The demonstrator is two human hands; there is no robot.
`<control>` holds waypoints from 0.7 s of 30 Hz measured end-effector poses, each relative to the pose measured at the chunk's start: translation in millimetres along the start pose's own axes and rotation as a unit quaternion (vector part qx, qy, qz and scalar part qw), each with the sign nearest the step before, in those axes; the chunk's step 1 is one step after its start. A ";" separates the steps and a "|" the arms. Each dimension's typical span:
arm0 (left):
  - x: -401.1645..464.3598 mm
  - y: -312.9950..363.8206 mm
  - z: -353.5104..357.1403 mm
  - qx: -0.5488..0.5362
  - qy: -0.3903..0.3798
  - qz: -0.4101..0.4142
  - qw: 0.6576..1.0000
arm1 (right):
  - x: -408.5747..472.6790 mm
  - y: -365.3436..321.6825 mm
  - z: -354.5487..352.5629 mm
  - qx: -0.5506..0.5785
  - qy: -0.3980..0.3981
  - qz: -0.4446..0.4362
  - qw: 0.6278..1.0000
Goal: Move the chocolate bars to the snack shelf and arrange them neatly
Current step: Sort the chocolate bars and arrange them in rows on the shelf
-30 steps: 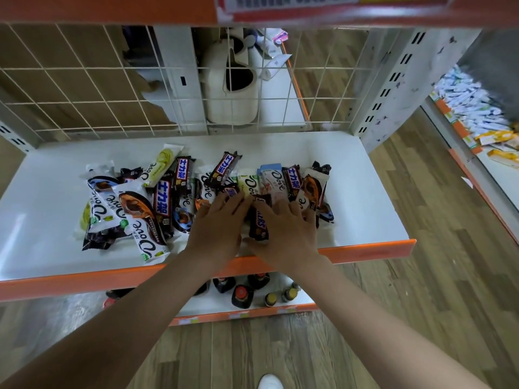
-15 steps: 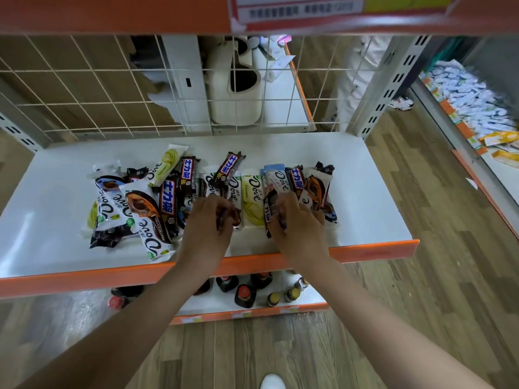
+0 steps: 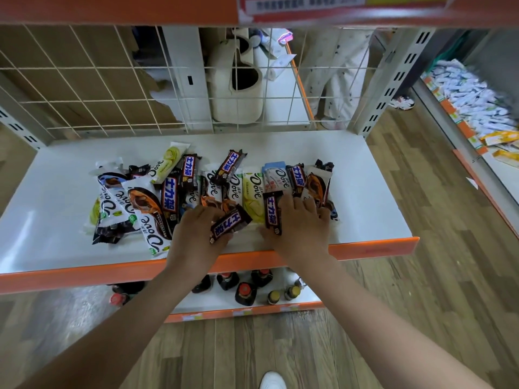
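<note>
We are looking down on the white shelf (image 3: 56, 192), where the chocolate bars (image 3: 157, 197) are lying in a loose heap across the middle of the frame, overlapping at all angles, so the moving looks done and the tidying is what we are judging to be under way. At centre left, our left hand (image 3: 193, 234) is pinching a dark bar (image 3: 229, 223), tilted off the heap, likely to free it for a row. Just right of it, our right hand (image 3: 302, 228) is curling thumb and fingers round a second dark bar (image 3: 272, 213), standing it lengthwise toward the back, probably to line it up with its neighbours.

Both palms are facing down, so the finger contact underneath is hidden from us. The bars under the right hand are partly covered. At lower centre, bottles (image 3: 244, 292) are showing only their caps below the orange lip. The sign at top is cut off and blurred, and the packets at upper right are too smeared to read.
</note>
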State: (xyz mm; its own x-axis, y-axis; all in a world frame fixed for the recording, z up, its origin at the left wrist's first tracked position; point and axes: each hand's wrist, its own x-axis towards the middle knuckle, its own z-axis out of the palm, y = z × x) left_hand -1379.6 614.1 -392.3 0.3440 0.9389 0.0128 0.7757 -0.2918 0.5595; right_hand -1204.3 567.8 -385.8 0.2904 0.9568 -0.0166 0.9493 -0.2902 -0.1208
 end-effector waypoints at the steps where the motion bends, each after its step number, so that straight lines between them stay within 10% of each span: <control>1: 0.0 -0.3 -0.3 0.009 0.003 -0.004 1.000 | 1.4 -1.9 0.4 -0.006 -0.004 0.004 1.000; 13: 0.8 -0.6 -3.5 0.012 0.072 -0.024 0.997 | 13.8 -1.4 -9.4 -0.005 -0.013 0.007 1.000; 21: -5.9 -0.1 -2.1 0.159 -0.021 0.053 0.986 | 19.0 -2.6 -5.1 -0.029 0.032 -0.001 0.999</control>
State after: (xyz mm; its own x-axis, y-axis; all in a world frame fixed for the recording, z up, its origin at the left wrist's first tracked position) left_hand -1382.9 609.0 -390.7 0.4485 0.8936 0.0195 0.8584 -0.4367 0.2691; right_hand -1200.6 586.6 -380.7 0.2939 0.9547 0.0471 0.9547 -0.2908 -0.0628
